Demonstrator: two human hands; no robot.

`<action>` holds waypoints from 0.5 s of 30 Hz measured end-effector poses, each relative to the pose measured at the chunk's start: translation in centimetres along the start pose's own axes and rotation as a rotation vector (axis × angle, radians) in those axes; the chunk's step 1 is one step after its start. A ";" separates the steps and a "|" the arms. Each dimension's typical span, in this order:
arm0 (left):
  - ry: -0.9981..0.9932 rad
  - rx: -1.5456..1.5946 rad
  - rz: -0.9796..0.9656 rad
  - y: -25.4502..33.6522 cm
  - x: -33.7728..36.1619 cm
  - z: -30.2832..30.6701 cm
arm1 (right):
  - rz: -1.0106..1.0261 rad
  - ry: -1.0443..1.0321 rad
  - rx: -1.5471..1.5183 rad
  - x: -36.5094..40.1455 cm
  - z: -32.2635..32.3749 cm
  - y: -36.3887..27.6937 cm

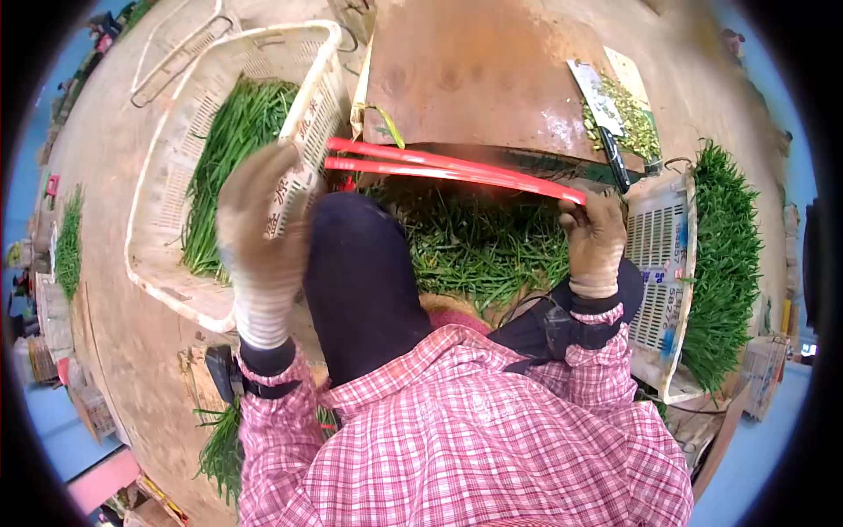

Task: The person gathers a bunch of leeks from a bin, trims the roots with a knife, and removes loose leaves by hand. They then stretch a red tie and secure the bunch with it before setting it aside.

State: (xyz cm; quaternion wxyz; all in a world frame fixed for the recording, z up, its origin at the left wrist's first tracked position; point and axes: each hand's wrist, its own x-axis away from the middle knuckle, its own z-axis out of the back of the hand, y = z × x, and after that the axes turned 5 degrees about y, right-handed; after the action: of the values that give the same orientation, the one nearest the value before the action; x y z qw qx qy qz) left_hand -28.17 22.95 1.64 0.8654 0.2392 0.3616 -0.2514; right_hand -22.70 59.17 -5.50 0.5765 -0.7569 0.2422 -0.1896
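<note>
A red strip (457,169) stretches in two strands above my lap, in front of the brown wooden board (483,79). My right hand (595,233), in a dirty glove, pinches its right end. My left hand (262,211), also gloved, is blurred by motion beside the strip's left end; its fingers are smeared, and whether it touches the strip is unclear. Behind it stands a white crate (145,237) with long green stalks (237,140) inside. Loose green cuttings (483,263) lie below the strip, between my knees.
A cleaver (597,101) with a black handle rests on the board's right side among chopped green bits (637,123). At the right, a second white crate (654,272) stands beside dense green bunches (720,263). More greens (219,452) lie at lower left.
</note>
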 end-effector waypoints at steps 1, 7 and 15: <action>-0.058 -0.025 -0.129 3.1 -3.2 -0.1 | 0.178 -0.052 0.168 0.4 -1.1 -1.2; -0.464 0.732 0.195 5.5 -5.9 -6.0 | -0.134 -0.260 -0.277 -0.8 -8.7 -5.0; -0.306 1.061 0.922 5.4 -3.6 -3.8 | -0.172 -0.643 -0.108 1.1 -15.8 -3.5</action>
State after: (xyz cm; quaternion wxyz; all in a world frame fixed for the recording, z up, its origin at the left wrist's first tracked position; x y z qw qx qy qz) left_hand -28.95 30.24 3.22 0.6916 0.7179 -0.0724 -0.0331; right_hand -30.21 46.93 2.03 0.5643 -0.8252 -0.0070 0.0238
